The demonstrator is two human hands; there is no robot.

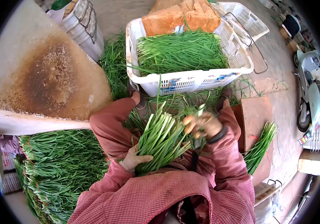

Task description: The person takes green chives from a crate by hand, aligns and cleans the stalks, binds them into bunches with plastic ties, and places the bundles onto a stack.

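A loose bunch of garlic chives (pixel 160 136) rests over my lap, its pale stem ends pointing up and away from me. Wrapped round its lower left side is my left hand (pixel 135 158), with the thumb across the green leaves. My right hand (pixel 203 125), with a dark band at its wrist, is raised just right of the bunch. Its fingers are curled and a little blurred. Bits of green and a pale stalk end show by its fingertips, but whether it grips them is unclear.
Ahead stands a white plastic crate (pixel 190 79) of chives with an orange sack (pixel 182 18) on its far rim. Tied chives (pixel 63 168) are stacked at left below a stained slab (pixel 55 74). A tied bunch (pixel 260 147) lies on a brown board (pixel 257 115) at right. A scooter (pixel 313 89) stands beyond.
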